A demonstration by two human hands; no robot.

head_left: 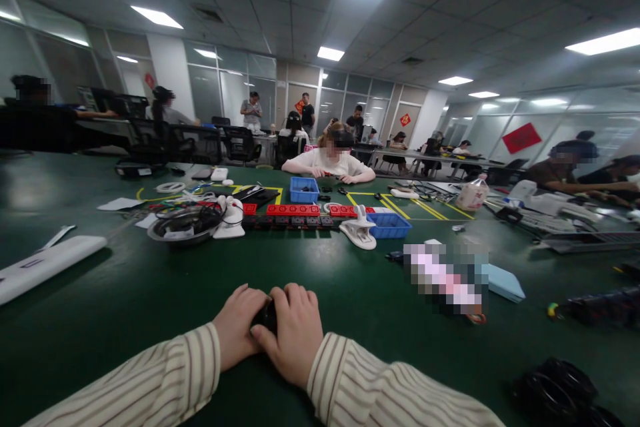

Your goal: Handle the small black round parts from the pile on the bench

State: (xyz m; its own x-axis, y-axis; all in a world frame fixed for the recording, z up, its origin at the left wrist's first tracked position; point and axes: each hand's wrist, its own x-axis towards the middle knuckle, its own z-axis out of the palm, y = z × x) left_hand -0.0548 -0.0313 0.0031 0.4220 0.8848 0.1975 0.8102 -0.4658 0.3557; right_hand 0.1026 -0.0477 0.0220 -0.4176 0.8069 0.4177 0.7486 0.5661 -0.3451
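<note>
Both hands meet at the near middle of the green table (pixel 200 300). Between them sits a small, smooth, rounded black object (pixel 265 317), mostly covered, so its kind does not show. My left hand (pixel 240 325) wraps round its left side with bent fingers. From the right, my right hand (pixel 295 330) closes over it, with the thumb across its near side. Whether the object rests on the table or is held just above it I cannot tell.
Beyond my hands stand red power strips (pixel 293 209), a metal bowl (pixel 180 230) of cables, a white clip base (pixel 359 230) and blue bins (pixel 388 225). A white long housing (pixel 50 267) lies left, a light-blue box (pixel 504 281) right. A person (pixel 330 161) works opposite.
</note>
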